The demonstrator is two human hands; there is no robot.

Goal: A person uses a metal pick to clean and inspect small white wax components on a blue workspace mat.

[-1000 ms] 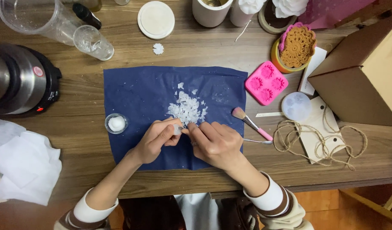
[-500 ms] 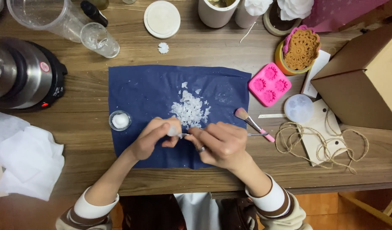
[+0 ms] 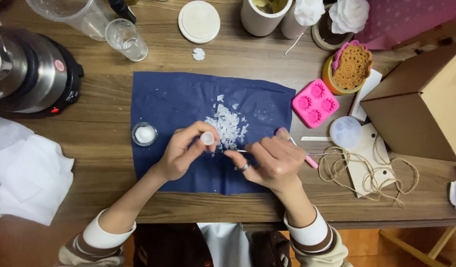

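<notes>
Shifted slightly up the blue cloth (image 3: pixel 178 99) since a second ago, both hands now nearer the pile of white flakes (image 3: pixel 227 126). Left hand (image 3: pixel 181 153) pinched shut on small white round piece (image 3: pixel 207 138), held just above cloth beside flakes. Right hand (image 3: pixel 272 160) closed on thin metal pick (image 3: pixel 240 151), tip aimed at piece. Looks light, rigid, brittle, likely slick; best gripped by rim with fingertips. Pink brush (image 3: pixel 297 148) under right hand on tabletop (image 3: pixel 238 54).
</notes>
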